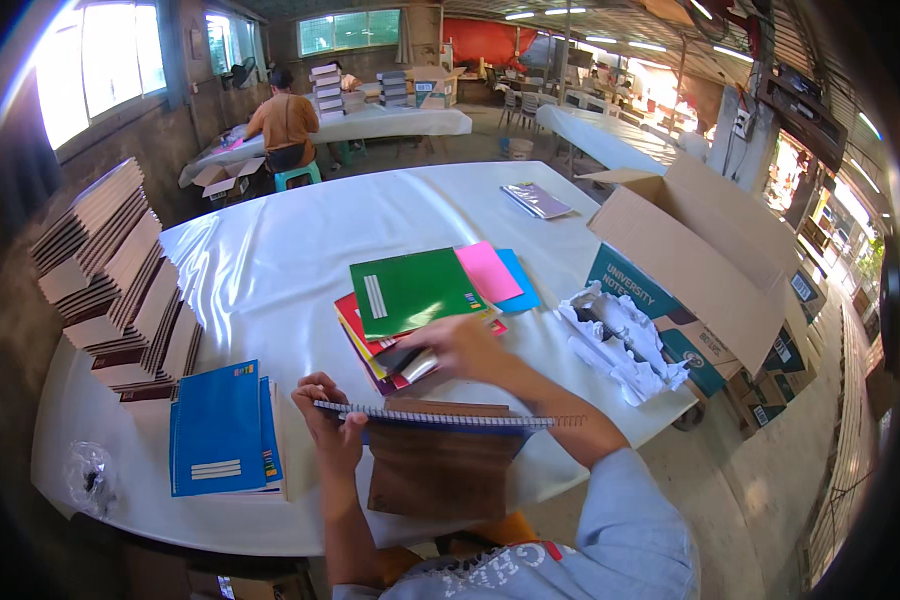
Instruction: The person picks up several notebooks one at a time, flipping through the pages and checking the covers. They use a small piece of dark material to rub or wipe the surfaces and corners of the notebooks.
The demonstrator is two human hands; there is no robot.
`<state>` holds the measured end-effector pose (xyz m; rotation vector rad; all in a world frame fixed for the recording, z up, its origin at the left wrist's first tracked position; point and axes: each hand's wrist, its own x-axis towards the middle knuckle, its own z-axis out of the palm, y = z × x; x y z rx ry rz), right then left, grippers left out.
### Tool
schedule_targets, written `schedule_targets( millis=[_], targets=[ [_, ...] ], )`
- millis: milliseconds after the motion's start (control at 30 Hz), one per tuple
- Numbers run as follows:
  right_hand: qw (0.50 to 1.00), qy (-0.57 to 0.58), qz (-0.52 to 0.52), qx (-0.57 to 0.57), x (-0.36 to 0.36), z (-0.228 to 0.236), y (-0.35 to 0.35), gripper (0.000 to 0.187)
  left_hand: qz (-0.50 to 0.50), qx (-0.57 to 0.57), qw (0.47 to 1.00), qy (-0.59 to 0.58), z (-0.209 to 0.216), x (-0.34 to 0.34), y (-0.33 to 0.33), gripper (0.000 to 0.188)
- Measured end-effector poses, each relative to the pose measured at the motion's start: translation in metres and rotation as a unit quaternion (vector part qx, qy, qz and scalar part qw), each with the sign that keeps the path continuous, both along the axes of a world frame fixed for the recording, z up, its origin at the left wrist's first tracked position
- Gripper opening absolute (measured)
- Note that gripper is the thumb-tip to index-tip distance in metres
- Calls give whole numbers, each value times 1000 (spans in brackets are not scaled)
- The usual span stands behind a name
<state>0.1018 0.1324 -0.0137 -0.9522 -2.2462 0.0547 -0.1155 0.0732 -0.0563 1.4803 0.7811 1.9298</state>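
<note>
My left hand (332,425) grips the left end of a spiral notebook (450,419), its wire-bound edge facing up. The wire coil (570,421) sticks out past the notebook's right end, beneath my right forearm. Motion blurs my right hand (462,347), which is closed on a dark object (395,360) whose kind I cannot make out. That hand hovers over a pile of colored notebooks, with a green notebook (420,290) on top and red and yellow covers (346,312) showing below. A brown panel (440,485) hangs below the spiral notebook.
Tall notebook stacks (120,290) lean at the left, behind blue notebooks (215,430) and a clear plastic wrap (88,475). Pink (490,270) and blue sheets lie beyond the pile. Crumpled paper (625,340) and an open carton (685,260) occupy the right. A person (285,120) sits farther back.
</note>
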Motion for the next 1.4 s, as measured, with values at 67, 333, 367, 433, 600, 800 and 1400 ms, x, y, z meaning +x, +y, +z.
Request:
schedule_targets(
  millis=[67,333,367,433,600,800,1400],
  targets=[
    [975,-30,-215,52,49,-16,-2,31,40,3,999,-28,-14,-5,5,57],
    [871,-173,-460,-17,193,-116,-45,27,177,-14,981,-78,17,21,17,40],
    [881,-149,-448,32,189,-107,-50,26,190,-44,977,-86,19,20,19,39],
    [909,143,-292,-260,131,-39,-59,37,174,-66,972,-146,31,-1,27,37],
    [784,452,71,-420,53,13,-86,44,22,-77,941,-329,94,5,38,37],
    [442,465,298,-707,-9,14,-72,67,-534,143,800,-232,65,-89,93,70],
    [909,300,22,-288,29,67,-135,47,-219,-177,923,-261,75,-28,-17,22]
  ],
)
